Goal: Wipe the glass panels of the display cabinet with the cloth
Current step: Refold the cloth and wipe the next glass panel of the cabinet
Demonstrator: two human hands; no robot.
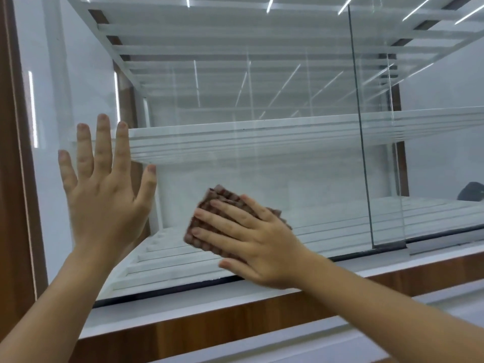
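**Fingers flat on cloth and glass, lower left of cabinet front**

Fingers (222, 213) of the right hand (251, 239) lie straight and slightly spread across a brown waffle-textured cloth (209, 205), pressing it flat against the glass panel (235, 158). No curl around the cloth is visible; it is held by pressure against the pane, not by a pinch. The thumb lies below the cloth's lower edge, close to the bottom rail (183, 286) of the panel. The cloth is folded into a pad, its edges showing above and to the left of the fingertips, and sits low on the pane, just above the bottom rail.

The left hand (104, 203) is raised to the left of the cloth, well apart from it, all five fingers straight and fanned, palm toward the glass. It holds nothing. Whether the palm fully touches the pane cannot be told; the fingertips appear against it.

Behind the glass, white slatted shelves (262, 137) are visible. A vertical glass edge (361, 142) marks where a second pane overlaps on the right. A wooden frame (15, 179) borders the cabinet on the left, and a wood-toned band (209, 328) runs below the bottom rail. Ceiling light strips reflect in the glass.
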